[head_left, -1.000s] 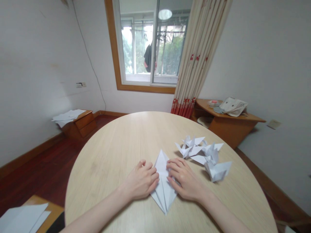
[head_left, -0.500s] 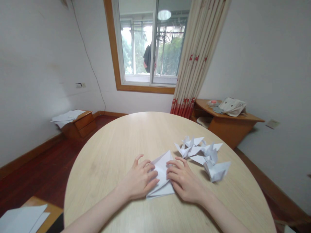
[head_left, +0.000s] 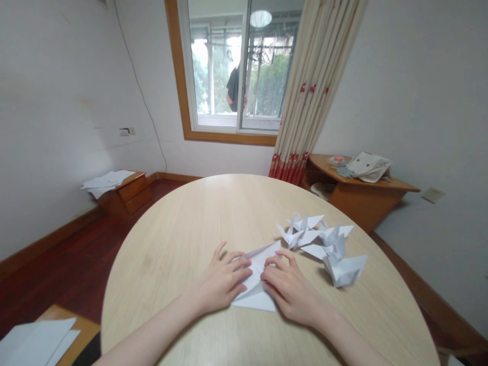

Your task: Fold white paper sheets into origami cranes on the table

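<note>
A partly folded sheet of white paper [head_left: 253, 301] lies on the round table in front of me, with a raised flap slanting up to its far right corner. My left hand [head_left: 224, 279] rests on its left side, fingers spread and fingertips pressing on the flap. On the right side, my right hand [head_left: 285, 284] has its fingers bent together against the paper, seeming to pinch a layer; the fingertips partly hide the fold. Beyond my right hand sit several folded white paper cranes [head_left: 305, 236], bunched together, the nearest crane [head_left: 345, 269] standing a little apart.
The pale wooden round table [head_left: 171, 229] fills the middle. At lower left, white sheets [head_left: 41, 338] lie on a wooden surface; more papers [head_left: 109, 180] cover a low cabinet. A corner desk [head_left: 358, 195] at right bears a cloth bag [head_left: 369, 166]. A curtain [head_left: 316, 91] hangs beside the window.
The paper's far tip has shifted to the right and its upper flap lies differently between my hands. My right fingers have curled in closer together. The view has moved slightly.
</note>
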Motion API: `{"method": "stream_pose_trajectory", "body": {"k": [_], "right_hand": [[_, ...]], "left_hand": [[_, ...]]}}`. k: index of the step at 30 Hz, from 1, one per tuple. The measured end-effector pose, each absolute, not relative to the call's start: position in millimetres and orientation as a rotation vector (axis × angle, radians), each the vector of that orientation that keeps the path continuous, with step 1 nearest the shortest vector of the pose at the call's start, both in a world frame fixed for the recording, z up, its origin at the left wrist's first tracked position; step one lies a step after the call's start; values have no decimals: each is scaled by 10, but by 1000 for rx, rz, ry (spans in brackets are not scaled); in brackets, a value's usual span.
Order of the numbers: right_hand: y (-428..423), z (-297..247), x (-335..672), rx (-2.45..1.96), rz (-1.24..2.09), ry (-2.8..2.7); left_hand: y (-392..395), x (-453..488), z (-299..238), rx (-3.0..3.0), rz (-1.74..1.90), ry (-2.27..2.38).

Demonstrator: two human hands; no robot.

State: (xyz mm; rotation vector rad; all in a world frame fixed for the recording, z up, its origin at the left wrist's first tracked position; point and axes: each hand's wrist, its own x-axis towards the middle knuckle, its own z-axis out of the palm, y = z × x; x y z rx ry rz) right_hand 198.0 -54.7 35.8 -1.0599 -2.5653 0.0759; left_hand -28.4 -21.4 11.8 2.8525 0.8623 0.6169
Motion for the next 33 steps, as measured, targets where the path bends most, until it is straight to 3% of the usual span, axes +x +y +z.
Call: {"method": "stream_pose_trajectory", "body": {"k": [33], "right_hand": [[-459,174,1913,-1035,11,-2539]], "left_hand": [[-187,-238,92,2786,559,873]]}}
